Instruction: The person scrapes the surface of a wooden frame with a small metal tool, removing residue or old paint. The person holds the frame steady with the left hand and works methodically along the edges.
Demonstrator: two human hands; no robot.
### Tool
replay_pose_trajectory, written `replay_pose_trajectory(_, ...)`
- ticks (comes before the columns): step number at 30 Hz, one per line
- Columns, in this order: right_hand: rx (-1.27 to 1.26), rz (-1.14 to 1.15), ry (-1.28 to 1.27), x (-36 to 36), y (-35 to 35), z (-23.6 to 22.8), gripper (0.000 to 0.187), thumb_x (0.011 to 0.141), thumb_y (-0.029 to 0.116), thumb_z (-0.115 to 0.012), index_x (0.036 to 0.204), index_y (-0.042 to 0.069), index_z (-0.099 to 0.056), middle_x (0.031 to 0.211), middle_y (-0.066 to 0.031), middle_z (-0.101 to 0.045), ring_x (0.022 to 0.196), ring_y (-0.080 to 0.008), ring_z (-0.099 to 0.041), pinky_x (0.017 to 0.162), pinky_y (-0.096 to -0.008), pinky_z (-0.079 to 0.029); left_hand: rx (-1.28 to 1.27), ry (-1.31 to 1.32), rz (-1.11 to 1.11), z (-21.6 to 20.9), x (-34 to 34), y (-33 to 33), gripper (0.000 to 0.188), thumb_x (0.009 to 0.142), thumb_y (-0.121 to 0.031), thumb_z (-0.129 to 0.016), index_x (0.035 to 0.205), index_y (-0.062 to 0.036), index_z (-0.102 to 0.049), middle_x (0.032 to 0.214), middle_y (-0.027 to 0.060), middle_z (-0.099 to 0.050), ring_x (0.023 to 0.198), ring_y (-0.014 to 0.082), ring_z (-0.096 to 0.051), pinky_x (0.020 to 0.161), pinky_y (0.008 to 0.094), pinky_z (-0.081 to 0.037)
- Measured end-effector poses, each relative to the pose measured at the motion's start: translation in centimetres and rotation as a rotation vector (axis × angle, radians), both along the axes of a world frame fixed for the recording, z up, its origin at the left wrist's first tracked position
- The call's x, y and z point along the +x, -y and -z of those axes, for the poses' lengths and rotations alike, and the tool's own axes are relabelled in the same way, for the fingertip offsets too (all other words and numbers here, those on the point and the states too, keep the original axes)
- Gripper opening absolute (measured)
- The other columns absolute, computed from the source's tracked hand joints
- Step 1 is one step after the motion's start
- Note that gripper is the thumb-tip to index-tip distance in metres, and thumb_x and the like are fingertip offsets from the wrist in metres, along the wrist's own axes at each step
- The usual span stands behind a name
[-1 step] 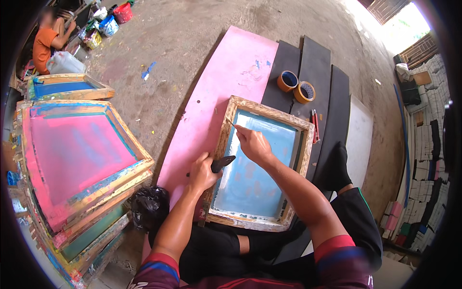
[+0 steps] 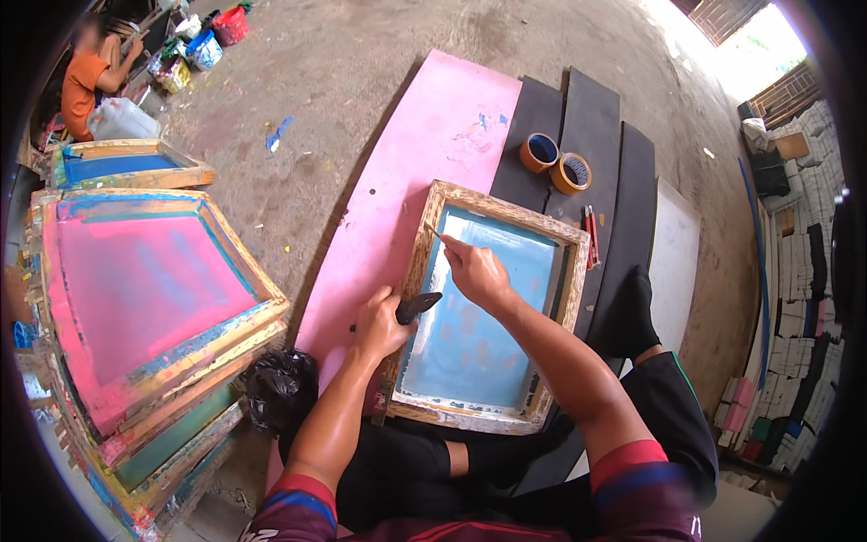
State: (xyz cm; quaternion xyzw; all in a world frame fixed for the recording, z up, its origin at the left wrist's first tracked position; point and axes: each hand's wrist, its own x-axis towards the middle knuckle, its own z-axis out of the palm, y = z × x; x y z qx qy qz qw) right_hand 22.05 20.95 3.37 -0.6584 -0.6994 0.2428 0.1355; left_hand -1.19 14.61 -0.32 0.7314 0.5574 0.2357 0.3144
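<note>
A wooden screen-printing frame point(image 2: 564, 336) with a pale blue mesh point(image 2: 474, 352) lies tilted across my lap and the boards. My right hand point(image 2: 479, 273) is over the mesh, closed on a thin stick-like tool point(image 2: 433, 231), perhaps a fine brush. Its tip meets the inner edge of the frame's left side, near the far corner. At the left side of the frame, my left hand point(image 2: 379, 325) grips a dark, rounded object point(image 2: 418, 308) that juts out over the mesh. The fingers hide most of it, so its kind is unclear.
Pink point(image 2: 388, 199) and black boards point(image 2: 591, 126) lie beneath. Two tape rolls point(image 2: 571, 173) and red-handled cutters or pens point(image 2: 592, 237) rest on the black ones. Paint-stained frames point(image 2: 194, 350) are stacked left, beside a black plastic bag point(image 2: 282, 388). A person point(image 2: 83, 86) sits far left near paint buckets point(image 2: 205, 50).
</note>
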Motion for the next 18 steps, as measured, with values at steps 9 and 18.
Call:
replay_pose_trajectory(9,-0.020,-0.126,0.255,-0.4,-0.6,-1.1,0.055,0.104,0.012,-0.060,0.158,0.018,-0.058,0.087,-0.0208,-0.077,0.078,-0.0397,-0.080,0.062,-0.0526,-0.064,0.014,0.004,0.004,0.3,-0.1,-0.3,0.050,0.072,-0.014,-0.091,0.112,0.0079,-0.072,0.102,0.0217,-0.070,0.097,0.0443,-0.072,0.085,0.0525,-0.061)
replay_pose_trajectory(18,-0.138,-0.164,0.401,-4.9,-1.8,-4.4,0.040,0.100,0.006,-0.059,0.138,-0.006,-0.063,0.097,-0.0249,-0.080,0.085,-0.0383,-0.083,0.067,-0.0489,-0.068,0.028,0.001,0.002,1.7,-0.1,-0.2,0.054,0.072,-0.016,-0.090,0.118,0.0047,-0.068,0.099,0.0174,-0.068,0.094,0.0407,-0.072,0.079,0.0510,-0.059)
